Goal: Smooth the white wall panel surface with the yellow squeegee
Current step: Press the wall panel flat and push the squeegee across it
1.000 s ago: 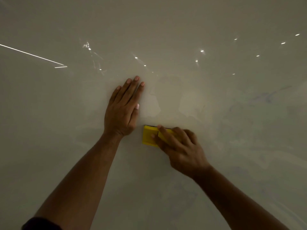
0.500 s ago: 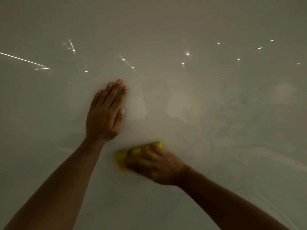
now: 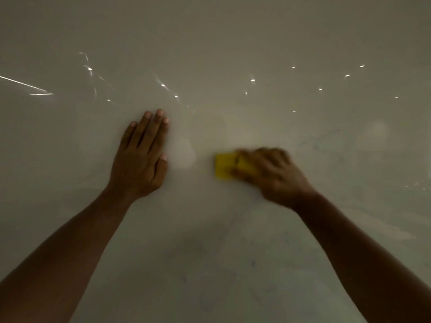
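Observation:
The glossy white wall panel (image 3: 233, 43) fills the whole view, with faint marbled streaks and small light reflections. My left hand (image 3: 142, 157) lies flat on it, palm down, fingers together and pointing up. To its right, my right hand (image 3: 268, 173) is blurred with motion and presses the yellow squeegee (image 3: 224, 166) against the panel. Only the squeegee's left end shows; the rest is hidden under my fingers. A gap of bare panel separates the two hands.
A paler patch (image 3: 186, 152) on the panel sits between my left hand and the squeegee. Bright reflected dots and a thin light streak (image 3: 23, 83) run across the upper half. Both forearms reach in from the bottom corners.
My right hand has swept the squeegee from low beside my left wrist up and to the right. My left hand stays flat on the panel.

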`<state>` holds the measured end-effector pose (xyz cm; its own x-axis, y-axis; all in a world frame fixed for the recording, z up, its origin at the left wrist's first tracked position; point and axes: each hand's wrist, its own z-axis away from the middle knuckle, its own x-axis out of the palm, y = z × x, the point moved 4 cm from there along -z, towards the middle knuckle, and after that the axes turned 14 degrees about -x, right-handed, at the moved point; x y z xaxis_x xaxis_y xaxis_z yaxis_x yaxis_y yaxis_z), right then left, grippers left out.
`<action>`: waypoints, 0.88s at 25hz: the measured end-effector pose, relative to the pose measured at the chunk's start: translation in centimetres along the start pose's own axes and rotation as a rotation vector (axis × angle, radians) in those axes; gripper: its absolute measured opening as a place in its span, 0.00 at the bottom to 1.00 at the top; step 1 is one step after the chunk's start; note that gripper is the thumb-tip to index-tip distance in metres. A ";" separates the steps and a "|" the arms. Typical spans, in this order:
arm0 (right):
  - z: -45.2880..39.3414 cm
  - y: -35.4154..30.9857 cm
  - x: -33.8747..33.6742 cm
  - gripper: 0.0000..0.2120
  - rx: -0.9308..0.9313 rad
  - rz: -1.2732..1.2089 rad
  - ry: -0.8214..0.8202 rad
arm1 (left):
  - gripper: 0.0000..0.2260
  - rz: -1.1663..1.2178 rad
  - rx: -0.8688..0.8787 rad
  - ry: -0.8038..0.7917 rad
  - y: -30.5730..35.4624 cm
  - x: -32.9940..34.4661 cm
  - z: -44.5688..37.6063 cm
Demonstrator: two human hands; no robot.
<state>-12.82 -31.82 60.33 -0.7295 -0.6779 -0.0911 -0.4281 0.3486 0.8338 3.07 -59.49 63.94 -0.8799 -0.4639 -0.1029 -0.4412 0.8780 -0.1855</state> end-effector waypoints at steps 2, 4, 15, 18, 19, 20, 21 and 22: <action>1.6 3.1 -0.8 0.32 0.547 0.003 0.130 | 0.32 -0.001 0.052 -0.012 2.1 0.4 -0.9; 1.9 1.2 0.0 0.31 0.691 0.033 0.178 | 0.33 0.008 0.082 -0.004 4.6 0.9 -2.0; 5.0 2.8 -0.3 0.30 0.736 0.088 0.158 | 0.33 0.042 -0.002 0.063 9.1 1.7 -3.7; 3.1 1.7 -0.5 0.30 0.082 0.096 -0.002 | 0.31 0.050 -0.004 0.058 9.2 1.7 -3.6; 3.2 3.4 -0.9 0.29 0.098 0.117 -0.016 | 0.31 0.053 -0.004 0.059 9.1 1.7 -3.4; 3.2 5.4 -1.2 0.27 0.266 0.122 0.012 | 0.31 0.056 -0.006 0.063 9.1 1.7 -3.4; 3.3 7.1 -1.5 0.26 0.537 0.105 0.075 | 0.31 0.061 -0.009 0.066 9.1 1.8 -3.4; 3.1 7.4 -1.5 0.26 0.795 0.083 0.180 | 0.31 0.067 -0.013 0.067 9.1 1.8 -3.3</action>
<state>-16.53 -26.26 64.93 -0.7077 -0.6994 0.0994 -0.6758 0.7113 0.1931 -3.11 -51.93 65.33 -0.9170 -0.3959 -0.0493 -0.3831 0.9083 -0.1678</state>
